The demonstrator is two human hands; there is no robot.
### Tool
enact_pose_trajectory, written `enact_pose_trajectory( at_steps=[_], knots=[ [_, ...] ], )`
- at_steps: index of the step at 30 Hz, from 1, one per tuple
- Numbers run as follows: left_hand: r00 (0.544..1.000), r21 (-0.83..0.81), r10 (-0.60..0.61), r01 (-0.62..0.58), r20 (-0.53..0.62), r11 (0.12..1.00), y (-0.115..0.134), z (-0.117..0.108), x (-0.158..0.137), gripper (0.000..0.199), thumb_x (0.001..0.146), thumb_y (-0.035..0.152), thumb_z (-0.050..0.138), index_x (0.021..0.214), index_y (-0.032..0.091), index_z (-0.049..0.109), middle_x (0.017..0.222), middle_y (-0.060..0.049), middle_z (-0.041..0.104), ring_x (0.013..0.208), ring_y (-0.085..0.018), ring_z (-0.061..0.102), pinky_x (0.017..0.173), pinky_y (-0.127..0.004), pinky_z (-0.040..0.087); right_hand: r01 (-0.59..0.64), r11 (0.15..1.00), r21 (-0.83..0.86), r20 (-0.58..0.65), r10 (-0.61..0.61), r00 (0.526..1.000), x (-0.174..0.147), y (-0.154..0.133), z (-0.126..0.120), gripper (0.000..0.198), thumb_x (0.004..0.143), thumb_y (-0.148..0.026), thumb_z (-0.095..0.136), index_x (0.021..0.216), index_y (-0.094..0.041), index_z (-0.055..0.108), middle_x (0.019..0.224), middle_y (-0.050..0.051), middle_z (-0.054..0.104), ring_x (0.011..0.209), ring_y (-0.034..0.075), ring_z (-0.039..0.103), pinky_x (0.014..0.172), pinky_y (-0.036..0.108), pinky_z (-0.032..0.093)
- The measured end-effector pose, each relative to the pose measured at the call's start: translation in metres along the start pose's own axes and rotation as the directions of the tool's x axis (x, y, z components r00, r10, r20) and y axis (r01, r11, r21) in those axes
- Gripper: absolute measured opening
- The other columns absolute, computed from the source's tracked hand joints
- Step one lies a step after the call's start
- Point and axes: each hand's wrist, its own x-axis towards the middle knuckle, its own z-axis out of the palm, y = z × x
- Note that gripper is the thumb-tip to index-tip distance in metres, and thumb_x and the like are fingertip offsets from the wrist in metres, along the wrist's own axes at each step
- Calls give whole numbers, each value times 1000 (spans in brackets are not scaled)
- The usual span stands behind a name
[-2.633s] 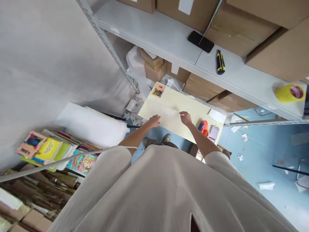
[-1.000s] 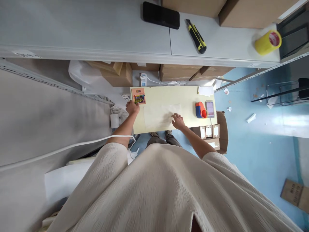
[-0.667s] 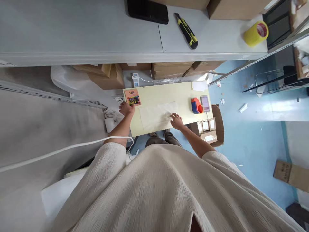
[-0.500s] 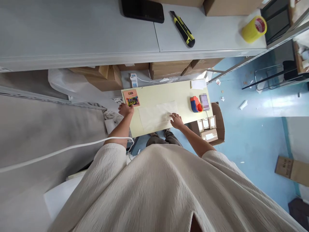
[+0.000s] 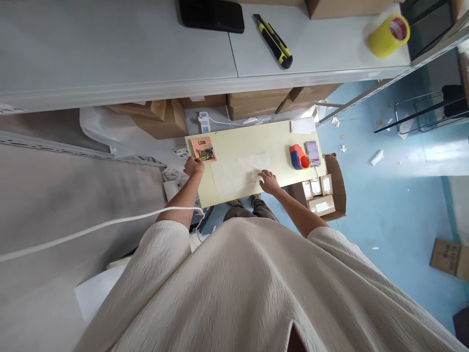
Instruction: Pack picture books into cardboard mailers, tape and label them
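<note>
My left hand (image 5: 193, 166) is at the table's left end, fingers closed at the lower left corner of a flat pink booklet or card pack (image 5: 204, 149) with a colourful picture on it. To its right a thin whitish, see-through sheet or bag (image 5: 234, 175) lies flat on the pale yellow table (image 5: 252, 138). Over the right end of that sheet rests my right hand (image 5: 269, 182), its fingers stretched and apart. Further right stand a red and blue tape dispenser (image 5: 299, 157) and a purple pack (image 5: 312, 153).
Above the table runs a grey shelf (image 5: 146, 54) with a black phone (image 5: 211, 15), a yellow and black box cutter (image 5: 273, 41) and a yellow tape roll (image 5: 389, 36). An open carton (image 5: 339, 188) of small boxes sits at the table's right. A white cable (image 5: 110, 224) crosses at left.
The pink booklet or pack has shifted slightly right with my left hand. My right hand stays on the sheet. The view has turned a little.
</note>
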Motion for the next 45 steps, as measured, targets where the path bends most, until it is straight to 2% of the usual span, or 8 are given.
enact_pose_trajectory(
  at_steps=[10,17,22,25,31,36,41,45],
  knots=[
    [977,-548,191,-108,95,829,13,22,-69,14,92,28,73,86,23,62,84,-2,72,86,-20,70,79,-28,52,137,897,420,-153,-79,985,33,-16,-1,43,111,-35,59,147,-20,75,153,19,73,133,33,74,115,48,59],
    [827,-655,390,-34,406,755,23,80,-151,36,79,45,91,82,24,61,74,0,69,77,-20,66,77,-31,53,-69,654,753,-44,154,987,47,8,6,42,100,-45,69,132,-19,78,112,12,88,102,28,82,85,36,65],
    [842,-445,374,-184,389,876,23,102,-166,22,89,36,82,102,23,70,100,-8,79,97,-26,75,93,-38,58,-96,631,770,-25,180,983,47,32,15,24,89,-34,71,108,-21,78,89,5,84,86,24,79,77,33,63],
    [837,-239,443,-381,320,893,21,104,-170,49,93,25,74,142,21,68,142,-18,75,129,-34,73,113,-47,57,-119,680,723,0,172,985,48,35,21,21,90,-29,68,107,-23,78,89,5,84,87,25,80,81,33,63],
    [608,-18,633,-714,479,700,17,102,-187,80,99,16,57,177,18,42,183,-21,44,164,-40,48,131,-56,46,-103,819,565,16,114,993,45,31,26,28,100,-24,62,122,-23,80,105,8,88,101,27,82,94,36,63],
    [570,146,602,-782,559,606,21,99,-198,83,101,19,55,182,18,36,191,-21,31,166,-44,44,129,-59,46,-89,872,481,-44,126,991,40,45,19,36,104,-29,57,134,-20,76,123,15,84,115,31,78,103,40,62],
    [579,222,606,-797,545,562,35,97,-201,83,99,16,53,181,18,38,179,-23,46,153,-44,55,122,-56,52,-177,858,482,-128,269,954,39,66,11,56,99,-26,54,153,-15,61,146,24,69,125,35,71,108,47,61],
    [610,295,599,-786,519,544,44,97,-204,78,99,14,50,177,18,43,169,-24,54,144,-43,59,118,-56,53,-274,836,476,-67,345,936,46,72,6,50,94,-28,61,141,-13,68,145,24,68,126,33,72,114,44,58]
  ],
)
